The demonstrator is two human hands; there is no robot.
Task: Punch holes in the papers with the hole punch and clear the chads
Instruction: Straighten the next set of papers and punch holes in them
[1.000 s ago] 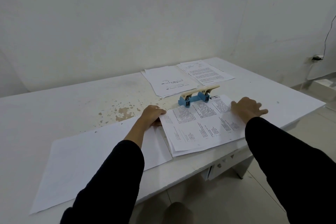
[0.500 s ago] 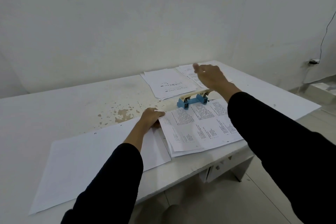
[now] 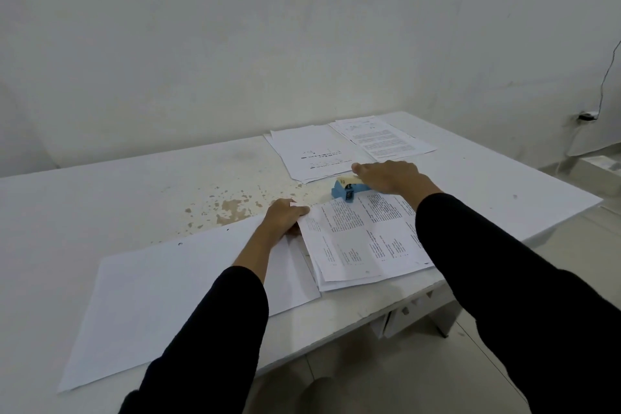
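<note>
- The white table (image 3: 100, 198) carries everything.
- A blank sheet (image 3: 168, 296) lies near-left.
- The printed papers (image 3: 356, 239) lie just right of it.
- The right hand (image 3: 389, 176) rests flat, fingers straight, clasping nothing, on the lever.
- The left hand (image 3: 284, 217) meets the papers' left edge (pinching or merely touching, I cannot tell).
- The blue hole punch (image 3: 346, 191) sits at the papers' far edge.

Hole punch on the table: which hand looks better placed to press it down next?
Right, probably. The right hand lies flat on the hole punch, fingers straight across its lever. The left hand holds the printed stack at its left corner, apart from the punch, steadying the sheets.
</note>
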